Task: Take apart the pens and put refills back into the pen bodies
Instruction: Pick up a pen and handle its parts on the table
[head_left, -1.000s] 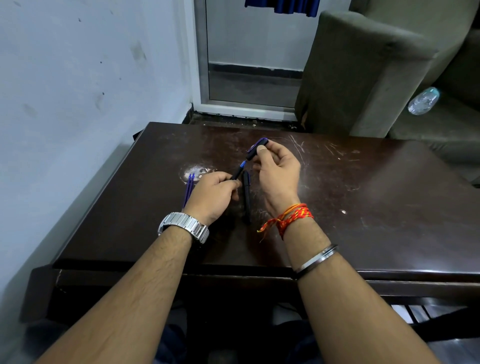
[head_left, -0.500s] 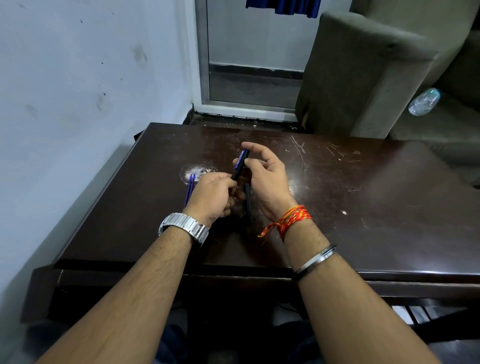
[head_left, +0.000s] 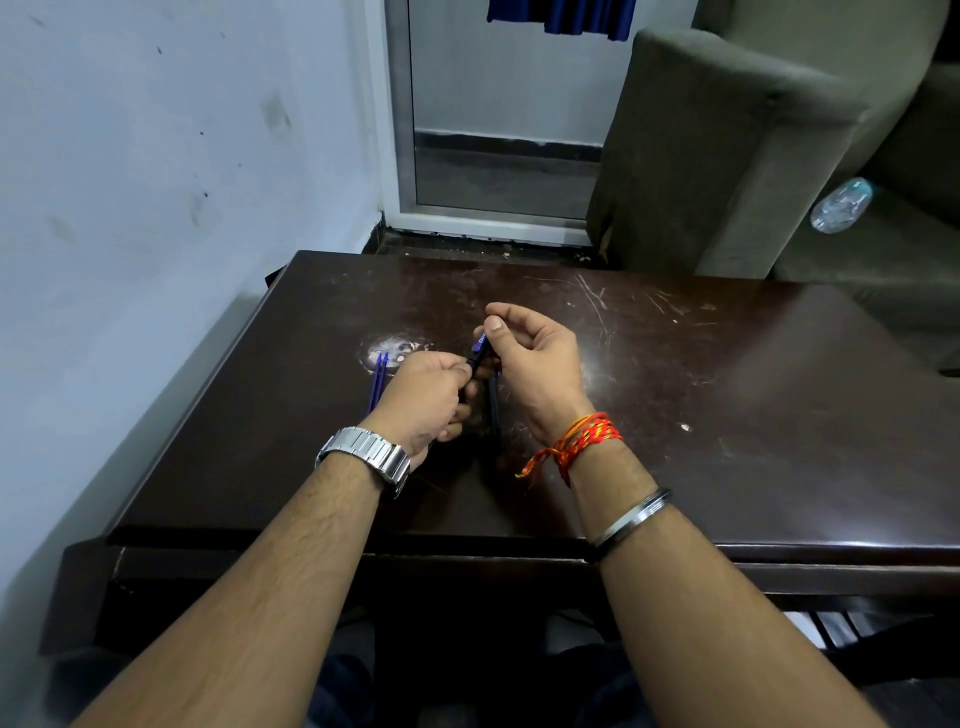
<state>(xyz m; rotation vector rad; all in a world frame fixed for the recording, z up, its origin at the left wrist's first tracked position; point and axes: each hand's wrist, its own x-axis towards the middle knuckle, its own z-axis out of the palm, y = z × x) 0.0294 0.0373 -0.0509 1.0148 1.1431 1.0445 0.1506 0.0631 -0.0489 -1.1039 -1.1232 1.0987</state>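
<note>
Both hands held one dark pen (head_left: 479, 352) above the counter (head_left: 727, 415): left hand (head_left: 426, 397) clenched around its lower end, right hand (head_left: 537, 358) pinching its upper end (blue-tipped). Another pen body (head_left: 493, 410) lay between the wrists; two blue refills (head_left: 378, 382) lay left.

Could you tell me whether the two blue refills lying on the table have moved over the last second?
No. The blue refills lie beside the pale scuff on the table, as before.
</note>
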